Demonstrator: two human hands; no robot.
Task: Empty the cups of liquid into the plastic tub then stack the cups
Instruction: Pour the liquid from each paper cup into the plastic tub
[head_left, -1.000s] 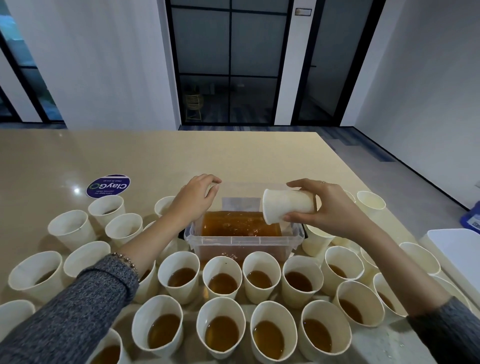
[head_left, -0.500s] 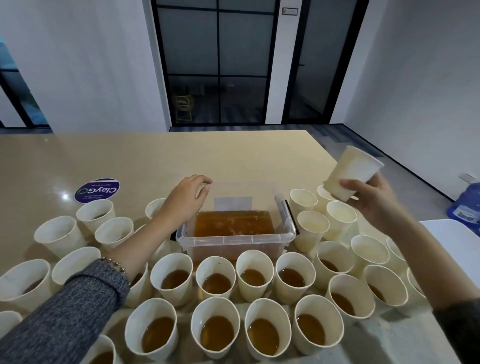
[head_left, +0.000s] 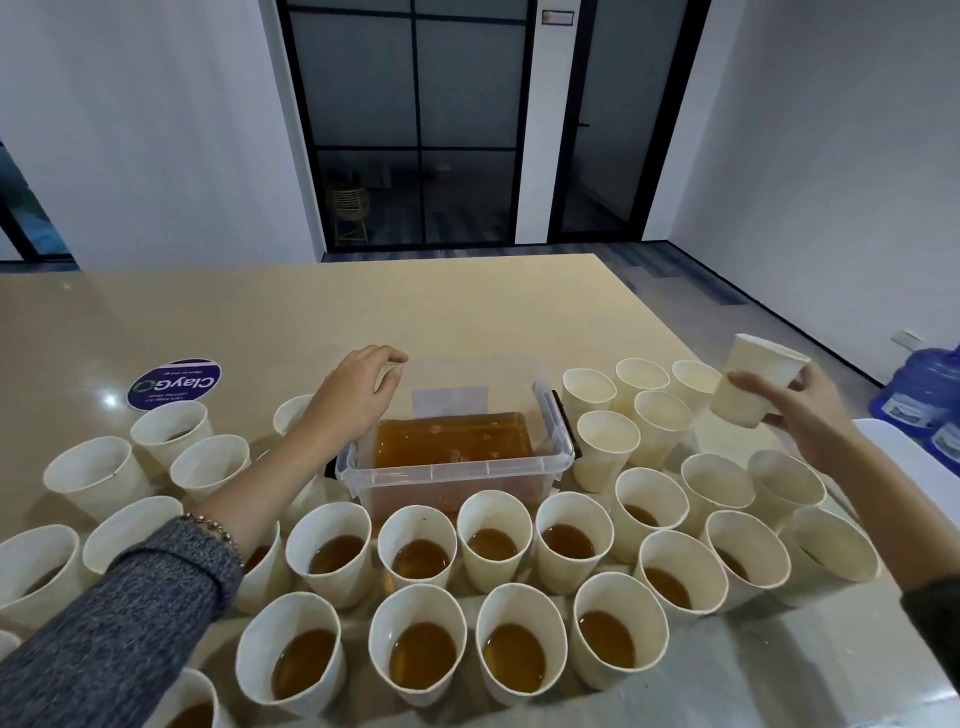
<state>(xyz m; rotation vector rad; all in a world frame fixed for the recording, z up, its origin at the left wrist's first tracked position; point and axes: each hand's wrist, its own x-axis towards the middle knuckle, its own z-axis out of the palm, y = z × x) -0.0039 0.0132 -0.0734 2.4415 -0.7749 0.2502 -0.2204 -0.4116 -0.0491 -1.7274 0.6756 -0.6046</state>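
A clear plastic tub (head_left: 452, 474) of brown liquid stands mid-table. My left hand (head_left: 358, 392) rests on its far left corner, fingers curled over the rim. My right hand (head_left: 795, 410) holds a white paper cup (head_left: 748, 384) in the air at the right, mouth tilted up and away, above the empty cups (head_left: 608, 447) grouped right of the tub. Several cups with brown liquid (head_left: 421, 551) stand in rows in front of the tub.
More cups (head_left: 98, 475) stand left of the tub, some with a little liquid. A round purple sticker (head_left: 174, 384) lies on the beige table (head_left: 363, 306). Blue water bottles (head_left: 919, 389) stand on the floor at right. A white object (head_left: 914, 457) lies at the table's right edge.
My right hand carried the cup from over the tub out to the right and turned it upright. My left hand has stayed on the tub's corner.
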